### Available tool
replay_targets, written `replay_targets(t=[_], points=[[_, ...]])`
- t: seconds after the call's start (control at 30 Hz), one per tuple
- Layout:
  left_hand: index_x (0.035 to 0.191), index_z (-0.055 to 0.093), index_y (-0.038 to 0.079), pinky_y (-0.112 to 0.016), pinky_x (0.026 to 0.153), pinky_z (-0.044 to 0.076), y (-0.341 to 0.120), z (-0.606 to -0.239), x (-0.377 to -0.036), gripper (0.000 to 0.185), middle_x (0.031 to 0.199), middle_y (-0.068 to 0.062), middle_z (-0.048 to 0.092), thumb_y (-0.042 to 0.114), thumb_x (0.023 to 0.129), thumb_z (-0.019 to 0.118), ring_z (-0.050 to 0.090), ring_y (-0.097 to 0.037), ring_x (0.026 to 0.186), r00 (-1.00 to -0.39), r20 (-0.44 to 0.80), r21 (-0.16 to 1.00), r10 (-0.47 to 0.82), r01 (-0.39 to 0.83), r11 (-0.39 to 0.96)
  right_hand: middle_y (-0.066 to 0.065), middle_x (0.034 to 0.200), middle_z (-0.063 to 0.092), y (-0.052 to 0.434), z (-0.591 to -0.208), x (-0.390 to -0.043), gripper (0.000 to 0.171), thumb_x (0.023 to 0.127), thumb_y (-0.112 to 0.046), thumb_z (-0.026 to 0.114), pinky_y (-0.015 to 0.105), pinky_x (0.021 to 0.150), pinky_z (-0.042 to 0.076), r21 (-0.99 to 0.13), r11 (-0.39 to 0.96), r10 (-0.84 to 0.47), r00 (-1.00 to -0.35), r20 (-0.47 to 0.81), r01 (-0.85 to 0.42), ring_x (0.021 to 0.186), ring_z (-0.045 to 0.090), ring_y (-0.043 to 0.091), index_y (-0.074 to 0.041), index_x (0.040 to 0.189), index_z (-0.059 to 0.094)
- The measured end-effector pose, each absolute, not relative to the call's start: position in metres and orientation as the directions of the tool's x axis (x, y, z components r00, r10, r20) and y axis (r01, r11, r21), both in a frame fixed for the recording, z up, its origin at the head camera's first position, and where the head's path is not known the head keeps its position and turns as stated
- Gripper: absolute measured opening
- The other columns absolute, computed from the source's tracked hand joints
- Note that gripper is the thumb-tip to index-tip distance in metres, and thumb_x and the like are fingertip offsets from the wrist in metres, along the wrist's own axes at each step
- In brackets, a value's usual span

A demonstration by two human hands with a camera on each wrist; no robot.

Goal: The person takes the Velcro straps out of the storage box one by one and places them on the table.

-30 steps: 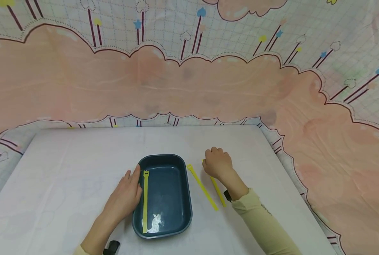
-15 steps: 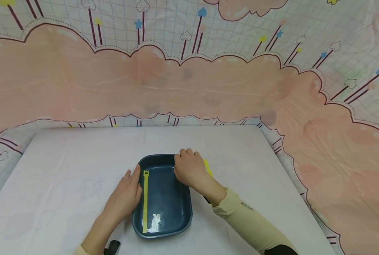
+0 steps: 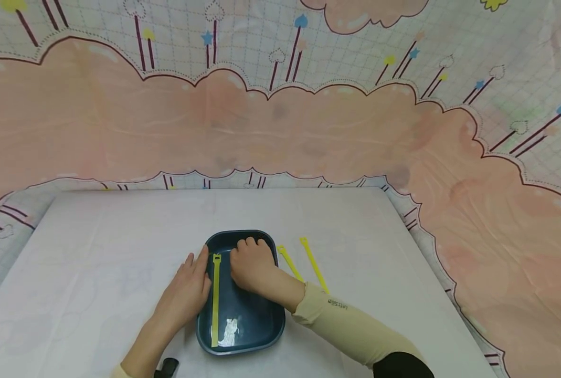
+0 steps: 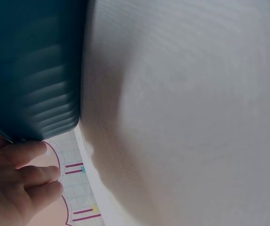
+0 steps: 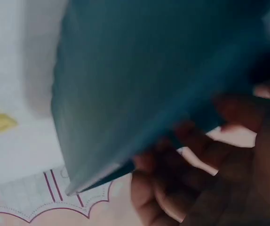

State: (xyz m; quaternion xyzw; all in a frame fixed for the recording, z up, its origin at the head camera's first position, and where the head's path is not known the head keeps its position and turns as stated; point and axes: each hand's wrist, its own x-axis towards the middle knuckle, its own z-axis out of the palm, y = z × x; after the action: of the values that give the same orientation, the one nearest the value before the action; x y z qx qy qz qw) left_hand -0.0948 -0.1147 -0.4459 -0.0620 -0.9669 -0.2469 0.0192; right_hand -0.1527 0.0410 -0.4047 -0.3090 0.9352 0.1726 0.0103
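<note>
A dark blue rectangular tray [image 3: 242, 336] stands on the white table. Along its left inside lies a yellow strap [image 3: 215, 304] with a slotted, wider end. My left hand [image 3: 186, 289] rests against the tray's left rim, fingers fairly straight; the left wrist view shows its fingers [image 4: 24, 153] by the tray's edge. My right hand [image 3: 254, 268] is over the tray's far right part, fingers curled. In the right wrist view the right fingers [image 5: 191, 136] are dark and blurred, and whether they hold anything is hidden. Two more yellow straps, a nearer one [image 3: 289, 262] and a farther one [image 3: 315, 264], lie right of the tray.
The white table [image 3: 119, 262] reaches back to a patterned cloth [image 3: 167, 126] with cloud shapes. My right forearm's sleeve [image 3: 346, 320] crosses the tray's right side and covers the lower ends of the loose straps. A black wrist device [image 3: 167, 366] sits at my left wrist.
My right hand has moved left, from the loose straps on the table, across the tray's right rim and over its inside. My left hand, the tray and the strap in it stay put.
</note>
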Motion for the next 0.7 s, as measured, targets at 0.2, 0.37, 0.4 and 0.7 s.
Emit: replay_targets(t=[0.2, 0.37, 0.4, 0.7], points=[[0.148, 0.029, -0.01, -0.062, 0.106, 0.031, -0.113, -0.445, -0.095, 0.059, 0.143, -0.035, 0.041, 0.01, 0.095, 0.05, 0.034, -0.051, 0.135, -0.992, 0.064, 0.476, 0.113, 0.13, 0.87, 0.001, 0.102, 0.067, 0.036, -0.413, -0.156, 0.037, 0.098, -0.041, 0.052, 0.033, 0.08, 0.051, 0.268, 0.757, -0.543, -0.802, -0.249, -0.596, 0.09, 0.059, 0.016, -0.014, 0.11, 0.072], [0.147, 0.03, -0.01, -0.062, 0.106, 0.032, -0.114, -0.443, -0.095, 0.059, 0.142, -0.035, 0.041, 0.01, 0.095, 0.05, 0.034, -0.051, 0.135, -0.99, 0.078, 0.473, 0.119, 0.142, 0.869, 0.001, 0.103, 0.069, 0.033, -0.414, -0.157, 0.039, 0.097, -0.046, 0.052, 0.034, 0.083, 0.05, 0.269, 0.758, -0.522, -0.8, -0.295, -0.594, 0.092, 0.06, 0.017, -0.016, 0.106, 0.074], [0.147, 0.03, -0.01, -0.062, 0.106, 0.032, -0.114, -0.443, -0.095, 0.059, 0.142, -0.035, 0.041, 0.01, 0.095, 0.05, 0.034, -0.052, 0.134, -0.99, 0.078, 0.473, 0.121, 0.144, 0.869, 0.001, 0.103, 0.069, 0.032, -0.414, -0.156, 0.04, 0.096, -0.048, 0.052, 0.034, 0.083, 0.05, 0.271, 0.758, -0.519, -0.8, -0.301, -0.593, 0.092, 0.06, 0.017, -0.016, 0.106, 0.075], [0.146, 0.031, -0.011, -0.063, 0.104, 0.032, -0.114, -0.444, -0.094, 0.059, 0.141, -0.035, 0.043, 0.01, 0.095, 0.049, 0.035, -0.053, 0.133, -0.989, 0.071, 0.471, 0.129, 0.148, 0.87, 0.002, 0.098, 0.072, 0.026, -0.43, -0.142, 0.068, 0.087, -0.075, 0.043, 0.038, 0.087, 0.05, 0.288, 0.749, -0.517, -0.799, -0.307, -0.596, 0.091, 0.064, 0.019, -0.018, 0.099, 0.078]])
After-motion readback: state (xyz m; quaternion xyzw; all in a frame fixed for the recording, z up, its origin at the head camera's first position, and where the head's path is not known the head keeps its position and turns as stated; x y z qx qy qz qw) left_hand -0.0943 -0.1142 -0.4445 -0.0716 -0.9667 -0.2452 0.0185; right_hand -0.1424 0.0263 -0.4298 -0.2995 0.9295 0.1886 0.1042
